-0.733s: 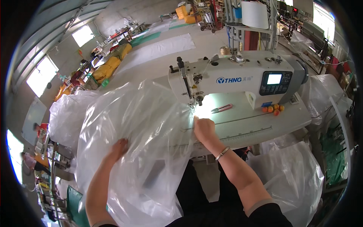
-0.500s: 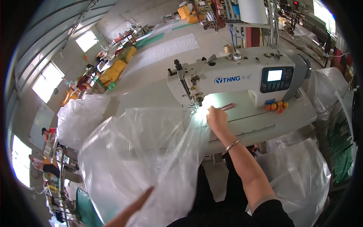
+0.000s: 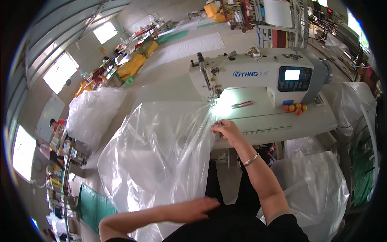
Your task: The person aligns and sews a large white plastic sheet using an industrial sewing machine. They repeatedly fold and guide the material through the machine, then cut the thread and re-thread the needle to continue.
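We take all clock positions from the centre of the view, unless another reference is given. We have a translucent plastic sheet (image 3: 151, 141) at 8 o'clock. It covers the left part of the pale worktable (image 3: 308, 124) and hangs over the near edge toward our lap. Its gathered upper right corner reaches the needle area (image 3: 213, 99) of the white sewing machine (image 3: 250, 66), under the lit work lamp.

We keep our right hand (image 3: 228, 131) near the centre, at 5 o'clock from the needle area. Its thumb and index finger are clamped on the gathered edge of the sheet. We wear a metal bracelet (image 3: 251, 159) on that wrist.

We have our left hand (image 3: 195, 209) at 6 o'clock, in front of our torso and near the lower part of the sheet. It is blurred; we cannot tell whether its fingers are apart or together.

On the machine bed we find thread snips (image 3: 242, 104) between 2 and 3 o'clock, and a cluster of small orange-red balls (image 3: 297, 108) at 3 o'clock. We see the lit control panel (image 3: 292, 76) at 2 o'clock. A second plastic sheet (image 3: 318, 189) lies at 4 o'clock, and a plastic bundle (image 3: 94, 115) at 9 o'clock.
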Motion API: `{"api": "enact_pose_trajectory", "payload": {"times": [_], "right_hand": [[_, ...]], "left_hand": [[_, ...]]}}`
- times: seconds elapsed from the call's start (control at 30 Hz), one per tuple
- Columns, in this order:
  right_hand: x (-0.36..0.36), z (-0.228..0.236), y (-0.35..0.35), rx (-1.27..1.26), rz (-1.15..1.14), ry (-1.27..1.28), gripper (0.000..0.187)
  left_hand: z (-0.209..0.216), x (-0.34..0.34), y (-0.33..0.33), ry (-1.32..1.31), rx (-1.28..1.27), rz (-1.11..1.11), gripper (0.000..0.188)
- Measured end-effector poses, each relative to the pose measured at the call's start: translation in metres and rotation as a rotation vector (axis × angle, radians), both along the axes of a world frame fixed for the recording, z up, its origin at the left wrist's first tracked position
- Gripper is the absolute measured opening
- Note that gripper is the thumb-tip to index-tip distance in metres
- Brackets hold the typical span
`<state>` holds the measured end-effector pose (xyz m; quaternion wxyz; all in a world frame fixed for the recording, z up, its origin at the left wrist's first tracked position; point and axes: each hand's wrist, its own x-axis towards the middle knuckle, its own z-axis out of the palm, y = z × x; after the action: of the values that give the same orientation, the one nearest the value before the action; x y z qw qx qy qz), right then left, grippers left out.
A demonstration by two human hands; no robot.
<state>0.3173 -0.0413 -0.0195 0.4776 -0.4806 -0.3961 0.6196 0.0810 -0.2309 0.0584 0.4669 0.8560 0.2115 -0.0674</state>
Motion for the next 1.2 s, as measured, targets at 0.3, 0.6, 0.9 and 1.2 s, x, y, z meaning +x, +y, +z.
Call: {"api": "enact_pose_trajectory", "payload": {"times": [0.3, 0.6, 0.9, 1.2], "right_hand": [[-0.062, 0.009, -0.035, 0.007, 0.337, 0.14, 0.022], [-0.138, -0.146, -0.114, 0.155, 0.605, -0.194, 0.032], [-0.072, -0.032, -0.172, -0.184, 0.765, 0.984, 0.028], [-0.098, -0.056, -0.176, -0.343, 0.675, 0.441, 0.034]], "left_hand": [[-0.014, -0.245, 0.079, 1.119, 1.499, -0.099, 0.033], [-0.174, -0.159, 0.011, -0.063, 0.188, 1.331, 0.047], [-0.093, -0.405, 0.03, 0.856, 1.193, 1.63, 0.042], [-0.008, -0.525, 0.105, 1.159, 1.165, 1.414, 0.038]]}}
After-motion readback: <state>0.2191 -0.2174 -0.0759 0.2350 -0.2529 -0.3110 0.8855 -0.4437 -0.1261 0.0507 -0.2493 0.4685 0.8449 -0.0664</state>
